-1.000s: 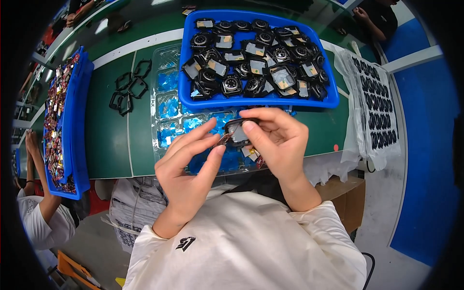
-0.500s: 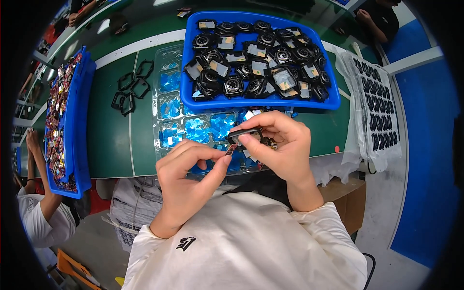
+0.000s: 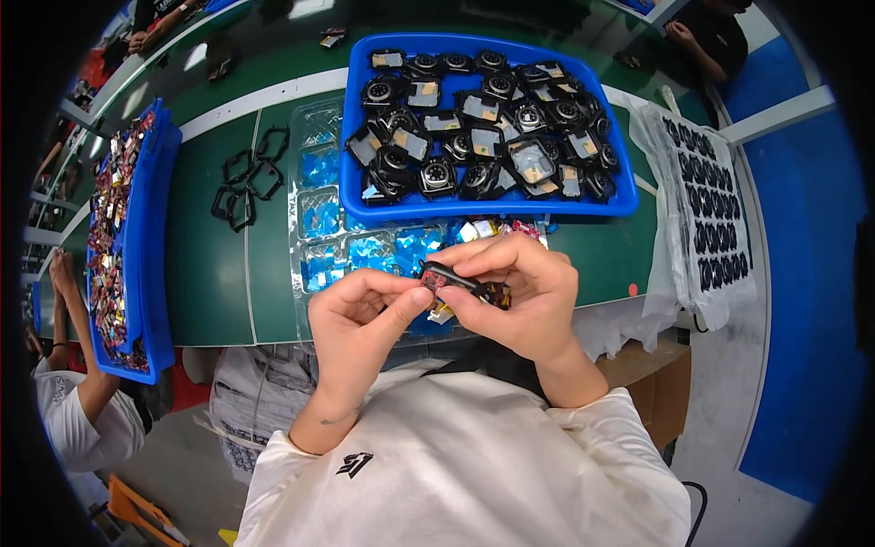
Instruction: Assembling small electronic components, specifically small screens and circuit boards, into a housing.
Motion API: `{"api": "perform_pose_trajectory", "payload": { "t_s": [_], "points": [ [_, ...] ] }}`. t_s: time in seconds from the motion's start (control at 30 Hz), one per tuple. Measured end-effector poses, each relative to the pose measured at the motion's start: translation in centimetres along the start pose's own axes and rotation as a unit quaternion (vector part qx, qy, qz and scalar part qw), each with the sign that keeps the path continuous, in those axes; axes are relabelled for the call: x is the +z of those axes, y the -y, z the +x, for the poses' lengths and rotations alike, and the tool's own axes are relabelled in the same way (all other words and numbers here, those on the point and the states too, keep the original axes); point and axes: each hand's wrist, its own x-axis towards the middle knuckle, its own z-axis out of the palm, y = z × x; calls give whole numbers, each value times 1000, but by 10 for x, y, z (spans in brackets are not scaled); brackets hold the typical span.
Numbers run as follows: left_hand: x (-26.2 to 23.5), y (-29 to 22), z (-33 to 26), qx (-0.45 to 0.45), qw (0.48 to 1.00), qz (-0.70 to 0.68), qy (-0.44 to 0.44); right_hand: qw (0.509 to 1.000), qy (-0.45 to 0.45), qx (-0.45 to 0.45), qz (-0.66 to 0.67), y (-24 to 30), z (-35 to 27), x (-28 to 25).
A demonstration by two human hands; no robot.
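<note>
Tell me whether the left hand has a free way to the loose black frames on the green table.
Probably yes. The black frames lie uncovered on the green table, ahead and left of the left hand. But that hand and the right hand share a small black part.

Small black part (image 3: 448,274) mostly covered by fingers of the left hand (image 3: 360,319) and the right hand (image 3: 519,296); shape and details not readable. Clear blister tray (image 3: 314,214) partly hidden under the blue bin (image 3: 483,205) and behind both hands. Contents of the left blue bin (image 3: 137,255) too small and crowded to tell apart. Neighbouring person's arm (image 3: 68,310) cut off by the picture's dark rim. Far end of the green worktop (image 3: 210,273) blurred, bent by the lens.
</note>
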Motion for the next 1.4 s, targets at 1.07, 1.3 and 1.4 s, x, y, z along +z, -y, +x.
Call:
{"api": "perform_pose_trajectory", "payload": {
  "t_s": [1.07,1.3,1.4],
  "points": [
    [-14,9,-7,141,956,258,-10,852,-131,328,-386,-142,310,-123],
    [-12,12,6,146,962,231,12,906,70,22,-417,-28,204,-88],
    [-16,17,4,110,972,209,-16,893,252,2,-374,20,124,-53]
  ]
}}
